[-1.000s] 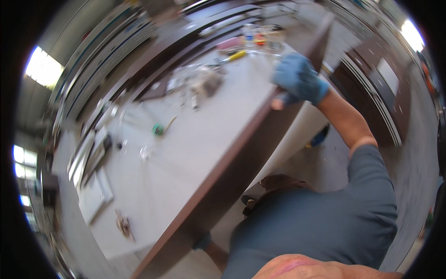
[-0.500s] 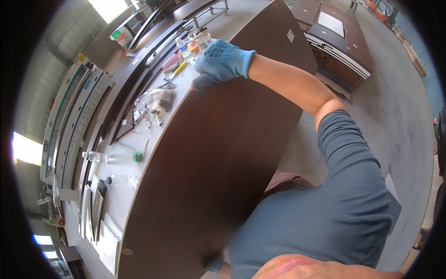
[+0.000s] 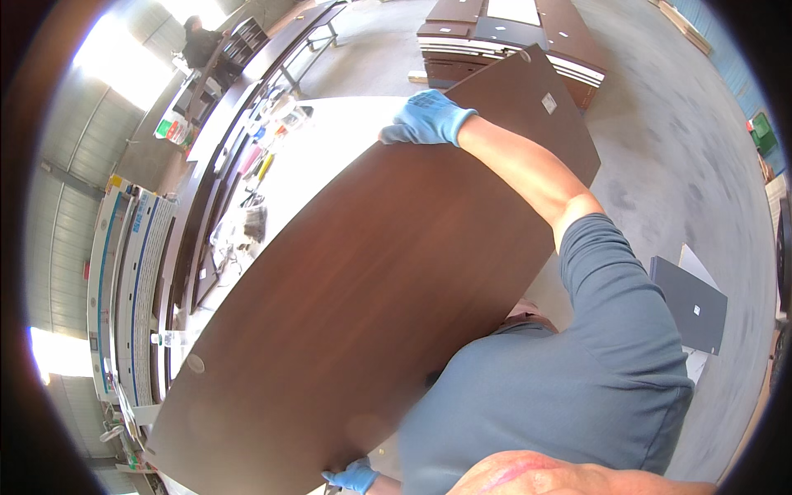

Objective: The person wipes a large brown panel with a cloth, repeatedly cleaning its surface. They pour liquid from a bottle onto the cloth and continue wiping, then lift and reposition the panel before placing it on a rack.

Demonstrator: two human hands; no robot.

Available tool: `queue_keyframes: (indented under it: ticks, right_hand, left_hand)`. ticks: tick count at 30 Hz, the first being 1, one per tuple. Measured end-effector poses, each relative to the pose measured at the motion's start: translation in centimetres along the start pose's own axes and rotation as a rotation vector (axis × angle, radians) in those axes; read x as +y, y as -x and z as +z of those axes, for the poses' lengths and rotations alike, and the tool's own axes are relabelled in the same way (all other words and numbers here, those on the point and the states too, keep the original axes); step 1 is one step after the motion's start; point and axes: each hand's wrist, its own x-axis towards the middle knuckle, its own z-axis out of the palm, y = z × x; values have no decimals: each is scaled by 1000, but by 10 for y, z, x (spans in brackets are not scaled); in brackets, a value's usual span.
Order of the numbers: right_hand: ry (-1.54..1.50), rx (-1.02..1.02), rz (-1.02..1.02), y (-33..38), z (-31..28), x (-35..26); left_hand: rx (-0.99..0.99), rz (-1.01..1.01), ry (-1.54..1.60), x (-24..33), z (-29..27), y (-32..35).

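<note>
A large dark brown panel slants across the middle in front of my body, with a small white label near its far right end. My right hand, in a blue glove, is closed over the panel's upper edge. Low in the picture my left hand, gloved in blue too, holds the panel's lower edge; part of its fingers is hidden. Behind the panel, on a white-topped table, lie a yellow-handled tool, a clear plastic bag and a clear bottle.
Stacked brown panels stand at the far right. A grey board lies low on the right. Long dark strips and tall white-and-blue packages line the left. Another person is at the back left.
The panel has tilted and shifted, its near end now further left and covering more of the table. My left hand shows more clearly at its lower edge. The view has turned too.
</note>
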Motion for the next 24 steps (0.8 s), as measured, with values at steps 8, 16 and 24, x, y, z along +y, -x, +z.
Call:
queue_keyframes:
  ticks: [8, 16, 24]
  right_hand:
    - [-2, 99, 217, 138, -15, 199]
    - [-1, 177, 496, 267, -59, 386]
    - [70, 251, 670, 312, -63, 523]
  left_hand:
    - [-270, -20, -106, -91, 71, 57]
    - [-510, -205, -200, -216, 155, 144]
    - [-637, -124, -319, -314, 283, 221]
